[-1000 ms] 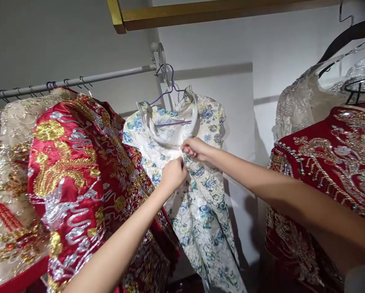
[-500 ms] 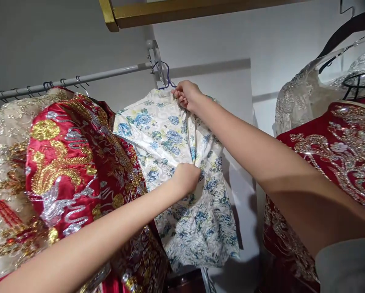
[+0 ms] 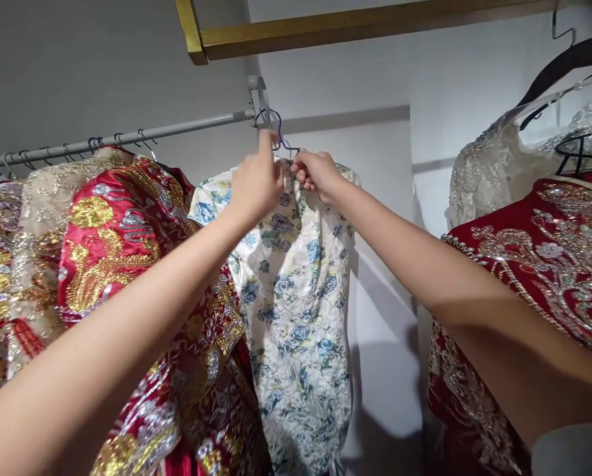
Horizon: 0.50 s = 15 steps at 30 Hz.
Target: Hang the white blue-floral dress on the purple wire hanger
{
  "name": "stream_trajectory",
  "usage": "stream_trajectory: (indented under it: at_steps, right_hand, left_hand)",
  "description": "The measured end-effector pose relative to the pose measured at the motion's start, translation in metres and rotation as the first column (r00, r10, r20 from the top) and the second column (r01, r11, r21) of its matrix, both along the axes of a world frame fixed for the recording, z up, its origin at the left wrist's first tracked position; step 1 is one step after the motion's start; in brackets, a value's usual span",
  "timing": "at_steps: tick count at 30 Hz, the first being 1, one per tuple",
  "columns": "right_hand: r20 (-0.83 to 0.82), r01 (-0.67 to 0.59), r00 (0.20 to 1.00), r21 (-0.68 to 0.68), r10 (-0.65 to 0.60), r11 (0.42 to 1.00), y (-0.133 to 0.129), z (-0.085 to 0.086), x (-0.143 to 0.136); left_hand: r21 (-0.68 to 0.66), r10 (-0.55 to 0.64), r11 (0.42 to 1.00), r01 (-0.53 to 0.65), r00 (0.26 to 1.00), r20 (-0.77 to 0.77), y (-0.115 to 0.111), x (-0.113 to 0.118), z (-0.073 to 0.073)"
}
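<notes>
Right hand [image 3: 316, 174] pinches the dress [image 3: 300, 301] at its top, upper centre of the frame, perhaps to steady it on the hanger [image 3: 279, 124]; whether left hand [image 3: 259, 182] grips, I cannot tell.

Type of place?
Likely a formalwear shop or costume wardrobe, can't tell which: a red jacket embroidered in gold and silver, a rail of ornate clothes, and a beaded red garment on the right.
</notes>
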State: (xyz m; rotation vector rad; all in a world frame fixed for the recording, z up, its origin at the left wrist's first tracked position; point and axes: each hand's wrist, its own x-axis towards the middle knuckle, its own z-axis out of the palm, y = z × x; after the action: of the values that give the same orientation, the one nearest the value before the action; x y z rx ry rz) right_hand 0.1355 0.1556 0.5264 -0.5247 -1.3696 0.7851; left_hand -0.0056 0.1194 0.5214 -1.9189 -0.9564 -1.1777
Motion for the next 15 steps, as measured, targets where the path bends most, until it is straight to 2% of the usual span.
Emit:
stream_trajectory:
  at_steps: [2,5,9,12,15]
  right_hand:
    - [-0.025,-0.045,0.999,0.003,0.045,0.999,-0.001,0.001,0.003]
    - [-0.010,-0.083,0.996,0.021,0.083,0.996,-0.002,0.003,0.009]
    - [0.117,0.042,0.992,0.083,-0.051,0.996,-0.001,-0.002,0.008]
    - [0.228,0.117,0.963,0.122,-0.142,0.986,0.001,-0.008,-0.001]
    - [0.324,0.266,0.883,0.248,-0.339,0.932,0.003,-0.009,-0.009]
  left_hand:
    - [-0.048,-0.023,0.999,0.021,0.999,-0.030,0.011,0.000,0.024]
    - [-0.104,-0.047,0.994,0.036,0.993,-0.110,0.019,0.002,0.039]
    - [-0.097,-0.095,0.991,0.091,0.995,-0.040,0.014,0.000,0.038]
    - [-0.074,-0.078,0.994,0.079,0.997,0.021,0.012,-0.005,0.034]
    - [-0.066,-0.104,0.992,0.111,0.989,0.108,0.019,-0.007,0.032]
